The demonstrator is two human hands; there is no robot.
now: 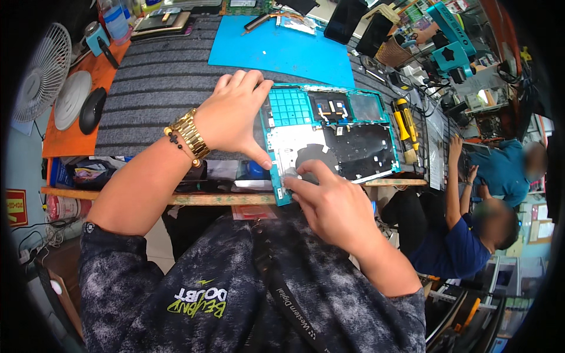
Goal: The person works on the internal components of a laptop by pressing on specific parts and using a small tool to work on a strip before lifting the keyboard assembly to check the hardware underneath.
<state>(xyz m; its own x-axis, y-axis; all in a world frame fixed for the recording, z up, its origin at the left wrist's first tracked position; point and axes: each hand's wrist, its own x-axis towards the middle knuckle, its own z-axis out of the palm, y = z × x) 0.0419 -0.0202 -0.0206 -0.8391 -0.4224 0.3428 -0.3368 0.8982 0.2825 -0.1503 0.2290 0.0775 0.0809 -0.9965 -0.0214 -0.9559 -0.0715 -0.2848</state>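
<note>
the left hand (235,120) grips a flat, grid-ribbed teal-and-black laptop shell (356,141) by its edge; the right hand (332,206), fingers curled, touches its corner, whether pinching anything i cannot tell.

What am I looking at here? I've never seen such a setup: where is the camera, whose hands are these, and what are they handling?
There is no robot here. One wide fisheye camera on a person's head looks down, so straight edges bend toward the rim.

The bare hands in front are the wearer's. The left hand, with a gold watch at its wrist, spans the left edge of an opened, teal-edged laptop casing. The right hand has its fingertips near the casing's closest left corner; whether they pinch anything small is hidden.

Beyond the casing lie a blue mat and a grey striped mat. A black mouse sits to the left, and a yellow tool to the right.
</note>
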